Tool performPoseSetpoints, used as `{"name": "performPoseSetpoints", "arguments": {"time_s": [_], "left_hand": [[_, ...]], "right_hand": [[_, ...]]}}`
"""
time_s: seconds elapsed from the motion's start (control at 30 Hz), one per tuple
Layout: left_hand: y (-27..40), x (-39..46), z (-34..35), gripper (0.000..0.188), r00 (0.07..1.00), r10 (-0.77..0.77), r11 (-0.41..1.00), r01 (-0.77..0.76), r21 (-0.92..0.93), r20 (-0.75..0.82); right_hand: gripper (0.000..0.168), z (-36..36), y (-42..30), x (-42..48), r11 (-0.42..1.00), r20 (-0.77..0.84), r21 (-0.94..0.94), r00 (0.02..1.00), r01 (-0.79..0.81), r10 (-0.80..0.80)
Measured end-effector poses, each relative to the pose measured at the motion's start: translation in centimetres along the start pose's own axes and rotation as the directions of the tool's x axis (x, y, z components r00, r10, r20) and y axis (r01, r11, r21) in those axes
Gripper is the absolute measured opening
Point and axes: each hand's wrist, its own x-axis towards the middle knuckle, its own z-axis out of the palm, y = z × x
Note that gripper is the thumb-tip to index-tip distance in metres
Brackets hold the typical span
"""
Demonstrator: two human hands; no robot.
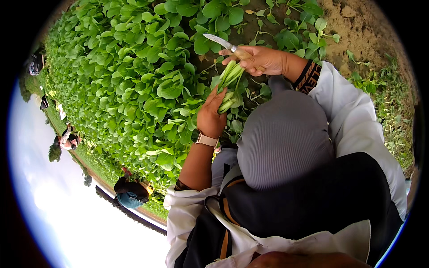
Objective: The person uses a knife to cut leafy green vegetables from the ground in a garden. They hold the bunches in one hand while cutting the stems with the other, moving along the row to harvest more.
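My left hand (211, 115), with a pale-strapped watch on its wrist, is closed around a small bunch of cut leafy greens (227, 102). More pale green stems (231, 72) stretch from that hand up to my right hand (263, 62). A knife (219, 41) with a short curved blade and a wooden handle is gripped in the right hand, its blade pointing away over the leaves. The stem ends lie against the right thumb and fingers; whether they are pinched there is hard to tell. My grey-clad knee (285, 134) is just below both hands.
A dense bed of leafy greens (140, 77) spreads ahead and to the left. Loose plants (291, 38) lie on bare soil (355, 30) at the upper right. Another person (132, 194) bends in the field, with one more (69, 139) farther off.
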Motion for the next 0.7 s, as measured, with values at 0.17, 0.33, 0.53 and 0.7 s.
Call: {"name": "performPoseSetpoints", "arguments": {"time_s": [0.17, 0.33, 0.53, 0.7], "left_hand": [[0.6, 2.5, -0.1, 0.049, 0.996, -0.033, 0.942, 0.06, -0.331, 0.086], [3.4, 6.5, -0.3, 0.062, 0.993, -0.093, 0.894, 0.116, -0.434, 0.074], [3.7, 14.6, 3.3, 0.068, 0.983, -0.016, 0.983, 0.049, -0.177, 0.182], [4.9, 23.9, 2.2, 0.032, 0.872, 0.326, 0.749, -0.473, 0.464, 0.364]], "right_hand": [[0.031, -1.2, -0.3, -1.0, 0.96, -0.263, -0.275, 0.965, -0.058, -0.017], [0.03, 0.2, -1.0, -2.7, 0.98, -0.287, -0.197, 0.958, -0.035, -0.023], [0.03, -2.5, -1.6, -2.6, 0.983, -0.625, -0.163, 0.763, 0.081, -0.167], [0.047, -8.7, -0.3, -0.9, 0.715, -0.6, -0.685, 0.664, -0.138, -0.447]]}}
